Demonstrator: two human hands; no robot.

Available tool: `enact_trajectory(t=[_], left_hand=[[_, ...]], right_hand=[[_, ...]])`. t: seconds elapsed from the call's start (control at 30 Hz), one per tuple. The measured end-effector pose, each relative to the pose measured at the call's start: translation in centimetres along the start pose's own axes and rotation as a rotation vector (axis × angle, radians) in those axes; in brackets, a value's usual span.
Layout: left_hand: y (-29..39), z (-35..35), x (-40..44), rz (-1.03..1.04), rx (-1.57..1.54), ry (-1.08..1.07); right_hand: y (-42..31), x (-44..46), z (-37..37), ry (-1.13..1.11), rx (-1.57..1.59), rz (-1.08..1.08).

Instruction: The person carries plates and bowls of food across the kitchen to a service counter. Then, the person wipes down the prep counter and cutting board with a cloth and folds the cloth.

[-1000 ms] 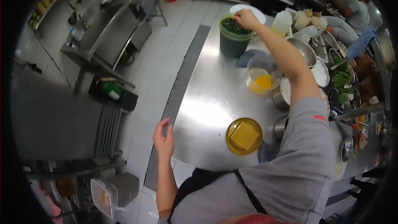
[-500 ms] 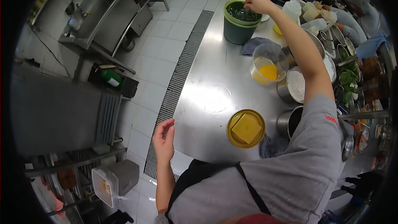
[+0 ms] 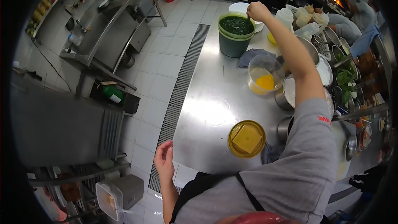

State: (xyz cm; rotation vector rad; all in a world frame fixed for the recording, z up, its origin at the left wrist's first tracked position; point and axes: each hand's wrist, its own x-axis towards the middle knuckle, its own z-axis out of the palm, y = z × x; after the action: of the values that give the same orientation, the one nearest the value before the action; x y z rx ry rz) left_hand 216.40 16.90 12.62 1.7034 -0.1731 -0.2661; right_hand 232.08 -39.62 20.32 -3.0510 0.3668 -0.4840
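Steel tabletop (image 3: pixel 203 141): right hand (image 3: pixel 260 11) now at rim of green bucket (image 3: pixel 235 43)

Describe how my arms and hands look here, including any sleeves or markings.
Your left hand and right hand are bare, with no gloves or watches visible. The right T-shirt sleeve is grey and short, with red lettering near its edge. The left sleeve can't be made out.

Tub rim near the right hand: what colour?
The rim is light green; head view shows it.
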Motion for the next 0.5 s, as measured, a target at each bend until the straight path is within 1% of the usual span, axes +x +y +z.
enact_trajectory(t=[0.03, 0.07, 0.1, 0.17, 0.2, 0.27, 0.3, 0.37, 0.4, 0.43, 0.5], left_hand=[[0.1, 0.0, -0.1, -0.009, 0.007, 0.017], [0.3, 0.1, -0.1, -0.002, 0.009, 0.015], [0.5, 0.2, -0.2, -0.006, 0.008, 0.019], [0.3, 0.1, -0.4, -0.016, 0.006, 0.023], [0.1, 0.0, -0.4, -0.019, -0.004, 0.025], [-0.4, -0.3, -0.8, -0.028, -0.019, 0.026], [-0.6, -0.5, -0.9, -0.027, -0.021, 0.034], [-0.8, -0.5, -1.1, -0.026, -0.029, 0.036], [-0.9, -0.5, -1.1, -0.013, -0.023, 0.037], [-1.0, -0.5, -1.2, -0.004, -0.014, 0.039], [-0.8, -0.2, -1.3, -0.008, -0.016, 0.032]], right_hand=[[0.4, 0.1, 0.9, 0.145, 0.014, 0.117], [-0.2, 0.0, 1.3, 0.229, 0.076, 0.098], [-0.7, -0.1, 1.6, 0.202, 0.158, 0.026], [-2.2, -0.9, 1.9, 0.086, 0.478, 0.000], [-2.7, -1.2, 1.2, 0.081, 0.478, 0.000], [-3.1, -1.7, 0.0, -0.163, 0.538, 0.058], [-2.8, -1.8, -0.1, -0.166, 0.534, 0.060], [-1.5, -1.7, -0.6, -0.066, 0.225, 0.126], [-0.9, -1.9, -0.5, -0.018, 0.181, 0.126], [-0.5, -1.7, -0.2, -0.021, 0.181, 0.128], [-1.4, -3.1, 0.0, 0.154, -0.032, 0.207]])
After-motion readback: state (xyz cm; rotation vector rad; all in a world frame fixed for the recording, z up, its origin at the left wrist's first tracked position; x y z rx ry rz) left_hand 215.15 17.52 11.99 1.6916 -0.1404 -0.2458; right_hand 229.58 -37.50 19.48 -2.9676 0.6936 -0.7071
